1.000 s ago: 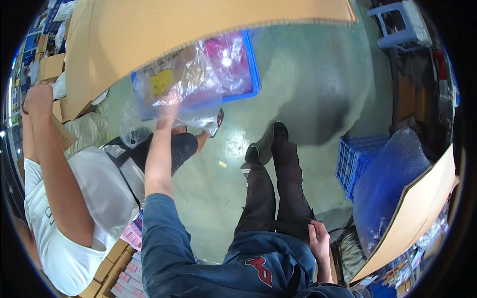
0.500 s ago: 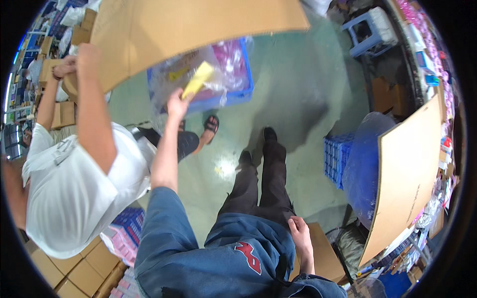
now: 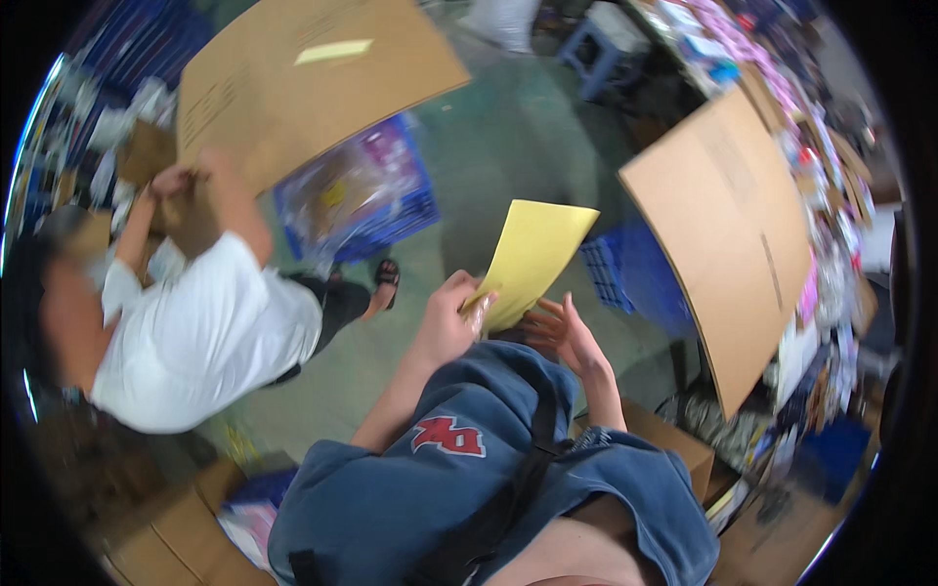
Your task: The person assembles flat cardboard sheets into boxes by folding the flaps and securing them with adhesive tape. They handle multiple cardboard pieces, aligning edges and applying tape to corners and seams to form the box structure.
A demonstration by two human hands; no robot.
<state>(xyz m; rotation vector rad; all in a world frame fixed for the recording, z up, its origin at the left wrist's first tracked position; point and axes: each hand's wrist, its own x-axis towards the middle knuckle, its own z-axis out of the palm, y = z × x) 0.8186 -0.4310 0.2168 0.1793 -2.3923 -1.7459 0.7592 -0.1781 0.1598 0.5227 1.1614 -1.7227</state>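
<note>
My left hand (image 3: 451, 322) grips the lower left edge of a yellow sheet (image 3: 539, 249), which looks like paper or thin card. It is held up in front of my body, over the floor. Something clear and shiny, perhaps plastic film, shows at my left fingertips. My right hand (image 3: 572, 337) is close to the sheet's lower right edge, fingers spread. Whether its fingertips touch the sheet I cannot tell.
At the left a person in a white shirt (image 3: 215, 322) holds a large cardboard sheet (image 3: 391, 73) with a yellow strip (image 3: 334, 51) on it. Below it stands a blue crate (image 3: 415, 186) with plastic-wrapped contents. Another cardboard panel (image 3: 723, 225) leans at the right, before a cluttered bench.
My left hand has brought the yellow sheet from near the blue crate to in front of me. My right hand has risen from beside my thigh toward it. The view has swung right.
</note>
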